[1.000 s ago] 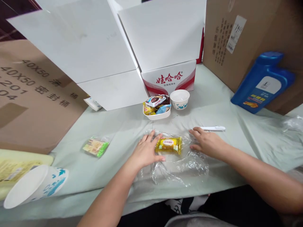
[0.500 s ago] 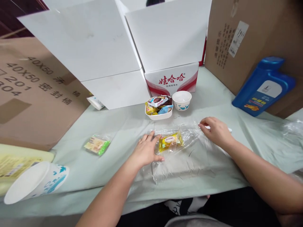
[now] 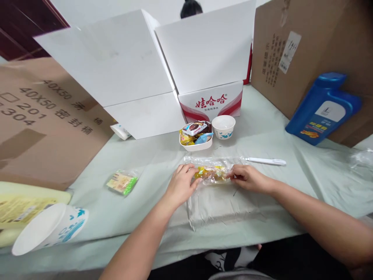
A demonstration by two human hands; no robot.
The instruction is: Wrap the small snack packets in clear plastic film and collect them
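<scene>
A yellow snack packet (image 3: 210, 173) lies on a sheet of clear plastic film (image 3: 221, 202) spread on the pale green tablecloth, and the film is folded over it. My left hand (image 3: 181, 183) pinches the packet's left end through the film. My right hand (image 3: 248, 178) pinches the right end, fingers closed on the film and packet. A white pen-like tool (image 3: 266, 161) lies just beyond my right hand.
A white dish of wrapped snacks (image 3: 196, 139) and a small white bowl (image 3: 223, 126) stand before an open white carton (image 3: 210, 100). A bagged snack (image 3: 121, 182) lies left, a tipped paper cup (image 3: 48, 229) near left, a blue jug (image 3: 324, 108) right. Brown cartons (image 3: 43, 120) flank the table.
The film's far edge has been folded over the yellow packet. My right hand came back from the pen-like tool to the packet's right end; my left hand closed on the left end.
</scene>
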